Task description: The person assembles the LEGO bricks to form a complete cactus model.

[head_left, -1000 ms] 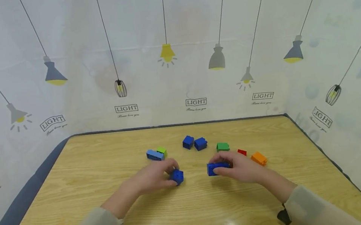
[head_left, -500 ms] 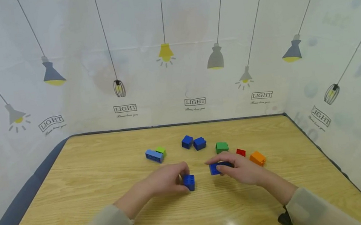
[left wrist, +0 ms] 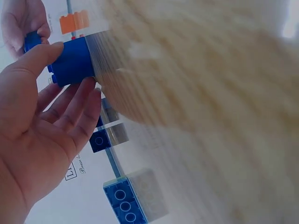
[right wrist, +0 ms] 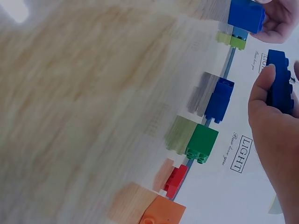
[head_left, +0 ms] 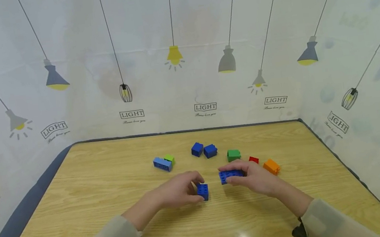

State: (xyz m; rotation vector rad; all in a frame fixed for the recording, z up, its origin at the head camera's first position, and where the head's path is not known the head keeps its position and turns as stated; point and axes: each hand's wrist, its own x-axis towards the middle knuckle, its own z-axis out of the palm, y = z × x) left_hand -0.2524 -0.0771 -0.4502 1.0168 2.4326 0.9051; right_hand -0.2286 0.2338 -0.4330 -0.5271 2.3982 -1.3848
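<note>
In the head view my left hand (head_left: 178,190) holds a blue building brick (head_left: 203,192) between thumb and fingers, its studs facing up. The left wrist view shows that brick's smooth side (left wrist: 74,60), with its base down at the table surface. To the right, my right hand (head_left: 253,176) pinches a longer, flatter-looking blue brick (head_left: 227,176), studs up. In the right wrist view this long brick (right wrist: 279,81) is raised off the table, thumb on its near side. A short gap separates the two held bricks.
Beyond the hands, two dark blue bricks (head_left: 204,150) lie on the wooden table (head_left: 109,161). A lighter blue brick (head_left: 162,164) and a lime one (head_left: 169,158) sit to the left. Rightward are green (head_left: 233,155), red (head_left: 254,159) and orange (head_left: 271,167) bricks.
The left hand has moved right, bringing its brick nearer the other and turning the studs upward. The right hand has stayed about in place, tilting its long brick so the studs show.
</note>
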